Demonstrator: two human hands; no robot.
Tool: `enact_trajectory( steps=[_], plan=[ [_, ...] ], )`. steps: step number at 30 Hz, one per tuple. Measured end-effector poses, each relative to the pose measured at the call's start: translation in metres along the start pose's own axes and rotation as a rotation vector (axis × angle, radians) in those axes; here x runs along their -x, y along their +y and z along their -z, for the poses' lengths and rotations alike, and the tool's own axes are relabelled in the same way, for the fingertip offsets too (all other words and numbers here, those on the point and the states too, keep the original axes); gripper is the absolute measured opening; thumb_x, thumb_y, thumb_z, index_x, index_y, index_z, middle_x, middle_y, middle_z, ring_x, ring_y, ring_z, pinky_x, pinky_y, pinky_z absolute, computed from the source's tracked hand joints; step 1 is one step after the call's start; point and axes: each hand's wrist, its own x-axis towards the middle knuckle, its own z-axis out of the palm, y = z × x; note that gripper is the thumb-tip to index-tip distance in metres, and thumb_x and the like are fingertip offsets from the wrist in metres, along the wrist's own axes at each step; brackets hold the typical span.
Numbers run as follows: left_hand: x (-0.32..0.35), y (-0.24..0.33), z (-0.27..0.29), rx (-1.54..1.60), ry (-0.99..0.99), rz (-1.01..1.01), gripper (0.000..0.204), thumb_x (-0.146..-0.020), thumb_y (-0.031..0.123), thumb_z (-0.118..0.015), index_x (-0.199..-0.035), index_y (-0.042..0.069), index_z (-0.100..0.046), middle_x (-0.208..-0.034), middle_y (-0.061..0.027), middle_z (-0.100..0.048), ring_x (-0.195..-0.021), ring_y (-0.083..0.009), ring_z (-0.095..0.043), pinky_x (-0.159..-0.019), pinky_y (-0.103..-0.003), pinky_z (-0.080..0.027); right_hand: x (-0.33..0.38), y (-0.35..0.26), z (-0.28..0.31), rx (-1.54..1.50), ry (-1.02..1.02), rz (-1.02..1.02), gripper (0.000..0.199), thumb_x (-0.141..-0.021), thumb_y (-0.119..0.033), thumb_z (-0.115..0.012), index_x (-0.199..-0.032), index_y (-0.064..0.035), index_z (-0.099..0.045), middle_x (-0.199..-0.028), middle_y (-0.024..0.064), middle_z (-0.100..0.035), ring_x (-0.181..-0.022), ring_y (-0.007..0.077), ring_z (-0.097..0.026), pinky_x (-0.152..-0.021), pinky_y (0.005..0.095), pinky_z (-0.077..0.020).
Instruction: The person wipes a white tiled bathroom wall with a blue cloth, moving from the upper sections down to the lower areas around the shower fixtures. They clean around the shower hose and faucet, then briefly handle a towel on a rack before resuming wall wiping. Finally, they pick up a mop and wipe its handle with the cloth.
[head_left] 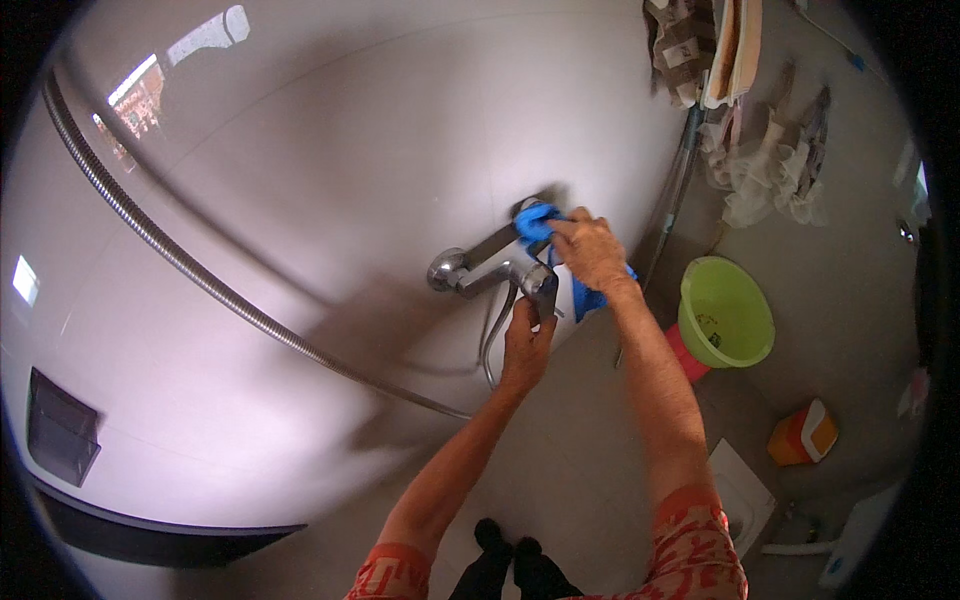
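- The right hand (pixel 592 252) presses a blue cloth (pixel 540 222) against the far end of the chrome wall faucet (pixel 490 262), fingers closed on the cloth.
- The left hand (pixel 526 342) grips the faucet's lower handle from below, fingers wrapped around it.
- A metal shower hose (pixel 180 262) curves across the tiled wall (pixel 330 130).
- A green basin (pixel 727 312) sits on the floor, right of the arms.

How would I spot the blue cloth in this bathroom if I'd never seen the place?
Find the large pale tiled wall and follow it to the chrome tap fitting mounted on it. The blue cloth is bunched on the fitting's far end under the right hand. It is the only bright blue thing among shiny metal parts.
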Motion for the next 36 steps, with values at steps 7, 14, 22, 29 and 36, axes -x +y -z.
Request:
enact_trajectory(
  steps=[7, 14, 22, 29, 36],
  plan=[
    [-0.007, -0.005, -0.001, -0.065, 0.024, 0.005, 0.017, -0.087, 0.007, -0.050, -0.101, -0.003, -0.052, -0.095, -0.0215, -0.062, -0.089, -0.0331, -0.061, -0.076, -0.036, -0.046, -0.020, -0.032, -0.003, 0.139, -0.008, 0.106, 0.019, -0.081, -0.014, -0.052, -0.093, -0.0140, -0.067, -0.104, 0.0113, -0.058, -0.096, 0.0366, -0.056, -0.077, 0.0438, -0.0523],
    [-0.009, -0.017, -0.002, -0.296, 0.057, 0.004, 0.020, -0.086, 0.008, -0.051, -0.101, -0.003, -0.056, -0.091, -0.0218, -0.063, -0.087, -0.0360, -0.061, -0.070, -0.039, -0.047, 0.013, -0.079, 0.006, 0.014, -0.037, 0.372, 0.020, -0.080, -0.013, -0.055, -0.094, -0.0172, -0.069, -0.096, 0.0048, -0.059, -0.087, 0.0284, -0.055, -0.070, 0.0385, -0.0520],
    [-0.012, -0.032, -0.010, -0.347, 0.002, 0.010, 0.022, -0.085, 0.008, -0.054, -0.105, -0.001, -0.055, -0.101, -0.0183, -0.059, -0.092, -0.0314, -0.059, -0.072, -0.037, -0.048, 0.021, -0.096, -0.012, 0.088, 0.217, 0.557, 0.025, -0.070, -0.014, -0.060, -0.094, -0.0171, -0.067, -0.096, 0.0018, -0.056, -0.092, 0.0238, -0.052, -0.065, 0.0364, -0.0516],
    [0.000, -0.028, 0.005, -0.287, 0.085, 0.065, 0.025, -0.085, 0.008, -0.058, -0.109, 0.000, -0.053, -0.110, -0.0152, -0.057, -0.097, -0.0273, -0.058, -0.074, -0.035, -0.049, 0.023, -0.063, 0.022, 0.073, 0.013, 0.066, 0.029, -0.076, -0.014, -0.061, -0.104, -0.0075, -0.058, -0.099, 0.0113, -0.053, -0.092, 0.0316, -0.052, -0.067, 0.0452, -0.0495],
    [0.027, 0.069, 0.044, 0.071, 0.776, -0.141, 0.035, -0.092, 0.027, -0.043, -0.116, 0.002, -0.040, -0.115, -0.0125, -0.044, -0.105, -0.0225, -0.045, -0.088, -0.039, -0.040, -0.010, -0.154, 0.026, -0.571, 0.498, 0.153, 0.065, -0.075, -0.012, -0.068, -0.132, -0.0103, -0.038, -0.129, 0.0242, -0.033, -0.112, 0.0407, -0.036, -0.086, 0.0491, -0.0409]
  ],
)
